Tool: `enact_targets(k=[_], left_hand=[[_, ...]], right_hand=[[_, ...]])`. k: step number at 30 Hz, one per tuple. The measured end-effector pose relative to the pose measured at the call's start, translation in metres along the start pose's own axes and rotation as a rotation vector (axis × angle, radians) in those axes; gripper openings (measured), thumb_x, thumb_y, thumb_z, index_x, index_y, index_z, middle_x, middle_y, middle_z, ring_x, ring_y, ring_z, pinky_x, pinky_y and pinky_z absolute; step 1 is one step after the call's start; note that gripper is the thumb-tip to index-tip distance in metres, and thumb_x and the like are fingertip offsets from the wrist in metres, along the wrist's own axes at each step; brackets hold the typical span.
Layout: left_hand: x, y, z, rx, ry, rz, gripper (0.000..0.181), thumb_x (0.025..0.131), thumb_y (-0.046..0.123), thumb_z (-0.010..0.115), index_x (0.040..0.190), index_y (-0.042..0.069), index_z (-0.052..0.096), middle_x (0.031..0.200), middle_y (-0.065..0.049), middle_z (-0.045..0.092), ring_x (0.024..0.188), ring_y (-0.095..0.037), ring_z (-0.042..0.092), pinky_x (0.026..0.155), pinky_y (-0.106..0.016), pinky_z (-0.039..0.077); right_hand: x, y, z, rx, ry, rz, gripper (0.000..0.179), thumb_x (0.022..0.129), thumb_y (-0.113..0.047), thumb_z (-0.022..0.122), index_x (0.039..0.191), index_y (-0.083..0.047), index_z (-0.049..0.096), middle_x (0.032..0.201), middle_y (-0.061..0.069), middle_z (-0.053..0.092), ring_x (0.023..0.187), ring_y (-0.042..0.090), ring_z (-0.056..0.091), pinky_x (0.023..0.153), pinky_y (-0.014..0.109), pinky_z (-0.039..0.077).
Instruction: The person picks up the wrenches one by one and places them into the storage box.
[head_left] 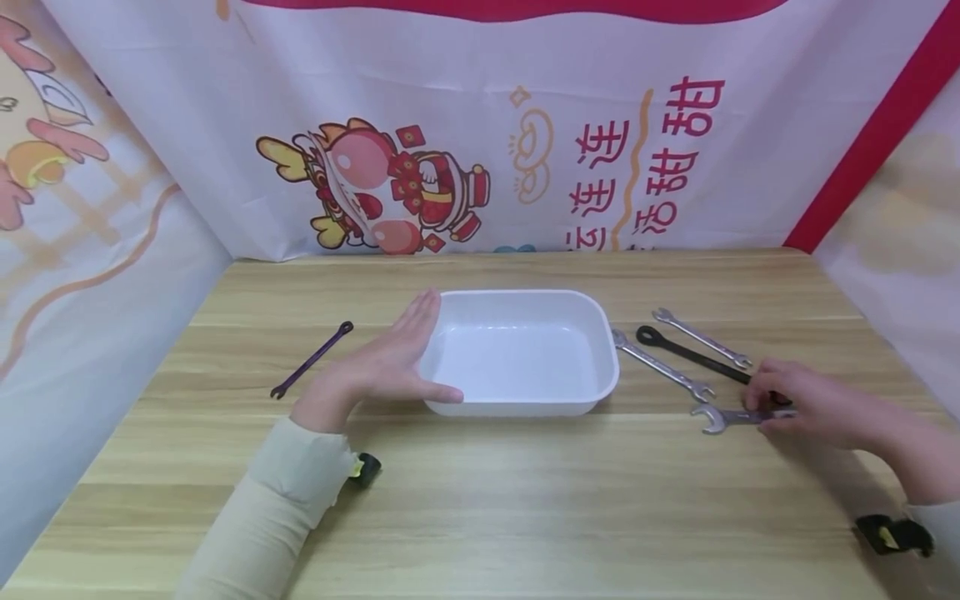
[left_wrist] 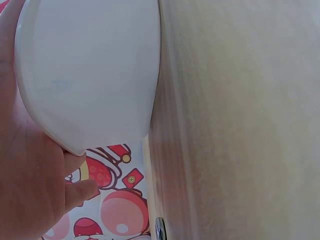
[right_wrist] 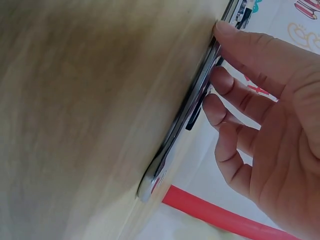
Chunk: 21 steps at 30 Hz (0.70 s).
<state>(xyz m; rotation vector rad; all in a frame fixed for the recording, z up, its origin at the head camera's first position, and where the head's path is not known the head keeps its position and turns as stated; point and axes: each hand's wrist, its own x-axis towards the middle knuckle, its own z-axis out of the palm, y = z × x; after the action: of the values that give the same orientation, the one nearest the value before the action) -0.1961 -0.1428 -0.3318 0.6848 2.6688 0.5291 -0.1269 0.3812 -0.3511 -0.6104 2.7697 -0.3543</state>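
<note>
A white rectangular plastic basin (head_left: 517, 408) stands on the wooden table. My left hand (head_left: 393, 358) rests against its left end, fingers along the far corner and thumb stretched over the near rim. In the left wrist view the basin (left_wrist: 90, 75) fills the upper left, beside the hand (left_wrist: 30, 170). On the right, my right hand (head_left: 825, 406) pinches a silver wrench (head_left: 720, 419) between thumb and fingers. That wrench (right_wrist: 175, 125) lies along the tabletop in the right wrist view, with the thumb of the hand (right_wrist: 270, 105) touching it.
Right of the basin lie a silver wrench (head_left: 663, 367), a black wrench (head_left: 697, 357) and a smaller silver wrench (head_left: 701, 337). A thin purple wrench (head_left: 311, 361) lies to the left. Printed cloth (head_left: 450, 67) hangs behind the table and along both sides.
</note>
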Motion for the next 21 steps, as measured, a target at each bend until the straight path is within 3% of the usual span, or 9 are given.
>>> enact_targets(k=[10, 15, 21], left_hand=[[0.0004, 0.0011, -0.0022, 0.01, -0.01, -0.004, 0.14, 0.065, 0.084, 0.067, 0.157, 0.021, -0.018, 0.166, 0.005, -0.022, 0.155, -0.018, -0.015, 0.126, -0.05, 0.01], [0.0001, -0.0001, -0.0008, 0.003, -0.009, 0.001, 0.14, 0.065, 0.084, 0.066, 0.157, 0.021, -0.019, 0.166, 0.005, -0.022, 0.155, -0.017, -0.016, 0.126, -0.049, 0.008], [-0.0003, 0.0005, -0.0013, -0.004, -0.009, 0.004, 0.139, 0.066, 0.084, 0.066, 0.157, 0.021, -0.019, 0.166, 0.005, -0.022, 0.155, -0.018, -0.015, 0.126, -0.05, 0.009]], right_hand=[[0.0038, -0.005, 0.0046, -0.076, 0.022, -0.009, 0.021, 0.074, -0.011, 0.08, 0.081, -0.021, 0.063, 0.083, -0.01, 0.05, 0.076, 0.005, 0.044, 0.063, 0.022, 0.039], [0.0046, -0.0069, 0.0047, -0.057, -0.022, 0.036, 0.021, 0.073, -0.013, 0.08, 0.081, -0.021, 0.062, 0.081, -0.008, 0.05, 0.078, 0.01, 0.043, 0.063, 0.022, 0.036], [0.0049, -0.0048, 0.0022, 0.01, -0.07, 0.032, 0.023, 0.073, -0.011, 0.078, 0.08, -0.021, 0.059, 0.075, -0.009, 0.05, 0.07, 0.005, 0.043, 0.06, 0.021, 0.035]])
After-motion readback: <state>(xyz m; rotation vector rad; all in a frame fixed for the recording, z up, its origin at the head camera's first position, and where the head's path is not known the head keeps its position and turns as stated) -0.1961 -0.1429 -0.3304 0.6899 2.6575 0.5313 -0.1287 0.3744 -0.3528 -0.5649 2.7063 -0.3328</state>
